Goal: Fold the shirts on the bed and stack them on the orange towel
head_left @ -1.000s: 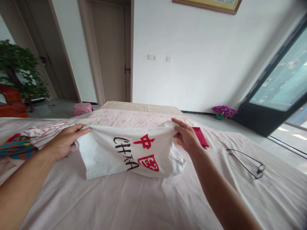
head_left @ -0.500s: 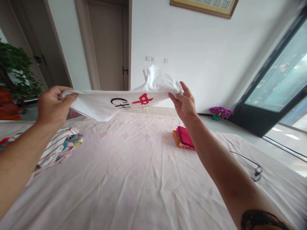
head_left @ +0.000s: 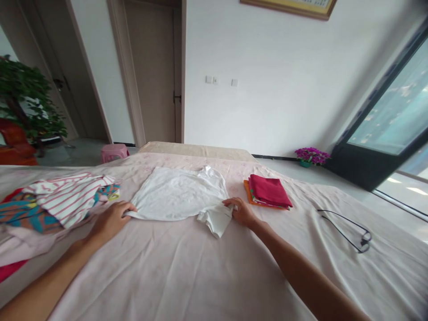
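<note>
A white T-shirt [head_left: 177, 191] lies spread on the pale pink bedsheet [head_left: 174, 267], its printed side out of sight. My left hand [head_left: 113, 217] pinches the shirt's near left corner. At the near right, my right hand [head_left: 242, 212] has its fingers closed on the shirt's edge, beside a sleeve [head_left: 217, 219] that flops toward me. Just beyond my right hand sits a folded stack of clothes, a dark red piece [head_left: 270, 191] on top and an orange one [head_left: 247, 189] beneath.
To the left lies a rumpled heap of clothes with a striped garment [head_left: 72, 194] on top. Black-framed glasses [head_left: 351, 232] rest on the sheet at the right. Beyond the bed are a pink stool [head_left: 114, 152], a potted plant [head_left: 26, 102] and purple flowers [head_left: 312, 155].
The T-shirt was held up in the air with its red and black print showing. Both hands have come down, and it now lies flat on the sheet.
</note>
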The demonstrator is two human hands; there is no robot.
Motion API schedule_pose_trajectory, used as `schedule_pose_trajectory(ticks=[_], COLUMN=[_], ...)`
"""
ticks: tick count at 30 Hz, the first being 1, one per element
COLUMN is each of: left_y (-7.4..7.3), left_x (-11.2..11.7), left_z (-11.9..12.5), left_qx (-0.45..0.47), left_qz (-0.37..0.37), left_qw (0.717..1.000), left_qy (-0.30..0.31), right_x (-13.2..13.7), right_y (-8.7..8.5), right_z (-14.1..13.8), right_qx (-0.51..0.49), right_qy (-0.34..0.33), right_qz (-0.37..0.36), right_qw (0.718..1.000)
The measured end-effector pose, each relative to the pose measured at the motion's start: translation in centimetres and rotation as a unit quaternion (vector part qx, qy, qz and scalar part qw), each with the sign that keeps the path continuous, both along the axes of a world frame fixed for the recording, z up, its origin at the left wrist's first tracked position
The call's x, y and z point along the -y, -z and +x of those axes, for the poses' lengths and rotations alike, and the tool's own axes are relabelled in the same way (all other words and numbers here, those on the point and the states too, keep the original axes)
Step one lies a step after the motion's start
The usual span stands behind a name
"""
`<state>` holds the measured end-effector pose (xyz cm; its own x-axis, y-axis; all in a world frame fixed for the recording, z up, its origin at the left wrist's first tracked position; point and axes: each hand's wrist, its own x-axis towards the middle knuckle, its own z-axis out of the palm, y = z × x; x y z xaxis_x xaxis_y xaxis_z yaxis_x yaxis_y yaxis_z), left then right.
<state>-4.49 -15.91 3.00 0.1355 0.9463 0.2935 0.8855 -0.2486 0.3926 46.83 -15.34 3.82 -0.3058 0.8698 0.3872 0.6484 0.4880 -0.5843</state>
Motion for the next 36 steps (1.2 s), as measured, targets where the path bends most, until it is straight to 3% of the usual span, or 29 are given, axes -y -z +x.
schedule_pose_trajectory(ticks=[4,10,14,17,19,24,29,31,36], left_y=[-0.9,-1.0,-1.7,-2.5,-2.8,-2.3,-1.8,-1.7,-1.1], left_x=[0.4,0.1,0.3,1.4,2.3,4.5,5.2,5.1,4.6], left_z=[0.2,0.1,0.1,0.3,0.6,1.5,2.3,2.4,2.4], left_qx=[-0.016,-0.038,-0.054,-0.069,-0.086,-0.115,-0.106,-0.106,-0.104], left_qz=[0.009,0.017,0.022,0.033,0.038,0.030,0.044,0.044,0.041], left_qw=[1.000,0.999,0.998,0.997,0.995,0.990,0.989,0.989,0.989], left_qy=[0.015,0.018,0.026,0.029,0.039,0.080,0.089,0.092,0.092], right_x=[2.0,3.7,3.5,2.9,2.9,5.7,9.0,9.1,7.8], right_y=[-1.3,-2.1,-1.9,-1.6,-1.4,-1.6,-3.3,-3.6,-3.7], right_z=[-0.4,-1.1,-0.6,0.8,1.9,2.7,0.5,-0.4,-1.8], right_qx=[0.154,0.197,0.123,0.008,-0.006,0.128,0.262,0.314,0.380], right_qy=[-0.062,-0.063,-0.022,0.031,0.041,0.036,-0.068,-0.085,-0.048], right_qz=[0.096,0.141,0.101,0.051,0.019,0.073,0.102,0.091,0.087], right_qw=[0.981,0.968,0.987,0.998,0.999,0.988,0.957,0.941,0.920])
